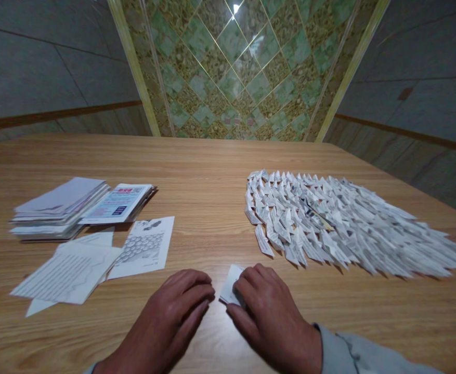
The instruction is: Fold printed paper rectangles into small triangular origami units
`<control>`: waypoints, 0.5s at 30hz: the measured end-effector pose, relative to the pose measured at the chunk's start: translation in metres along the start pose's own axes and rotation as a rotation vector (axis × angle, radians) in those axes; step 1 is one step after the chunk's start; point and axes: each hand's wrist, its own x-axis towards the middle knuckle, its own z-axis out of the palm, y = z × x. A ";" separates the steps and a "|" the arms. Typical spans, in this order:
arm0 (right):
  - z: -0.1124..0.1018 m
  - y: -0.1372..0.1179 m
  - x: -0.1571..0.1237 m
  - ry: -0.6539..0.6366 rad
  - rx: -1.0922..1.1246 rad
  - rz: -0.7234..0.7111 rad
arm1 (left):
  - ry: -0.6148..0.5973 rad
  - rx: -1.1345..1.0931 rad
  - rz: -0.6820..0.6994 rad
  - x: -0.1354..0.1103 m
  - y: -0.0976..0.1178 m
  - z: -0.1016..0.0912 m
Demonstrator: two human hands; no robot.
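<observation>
My right hand [269, 311] presses down on a small folded piece of white paper [231, 286] near the front of the wooden table [212, 176]; its fingers curl over the paper's right side. Just left of the paper lies my left hand [173, 317], fingers together and flat on the wood, with nothing visible under it. Beyond my right hand spreads a large layer of several small folded paper pieces [340, 223], packed in overlapping rows.
At the left lie a stack of printed sheets [62, 208] and a stack of leaflets [118, 202]. In front of them rest loose sheets [72, 270] and a printed page [144, 246]. Tiled walls rise behind the table.
</observation>
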 end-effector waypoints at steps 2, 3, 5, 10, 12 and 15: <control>-0.005 0.002 0.000 0.001 0.099 0.022 | -0.032 -0.004 0.030 0.001 0.000 0.003; -0.007 0.003 -0.001 0.003 0.144 0.024 | -0.044 -0.004 0.042 0.001 -0.001 0.005; -0.010 0.005 -0.001 0.008 0.216 0.026 | -0.070 -0.001 0.063 0.000 -0.002 0.008; -0.009 0.010 -0.002 0.054 0.280 0.043 | -0.088 0.027 0.089 0.004 -0.002 0.014; -0.008 0.011 0.000 0.079 0.372 0.085 | -0.073 0.065 0.129 0.009 0.000 0.014; -0.009 0.010 0.004 0.100 0.610 0.190 | -0.017 0.152 0.222 0.015 0.004 0.011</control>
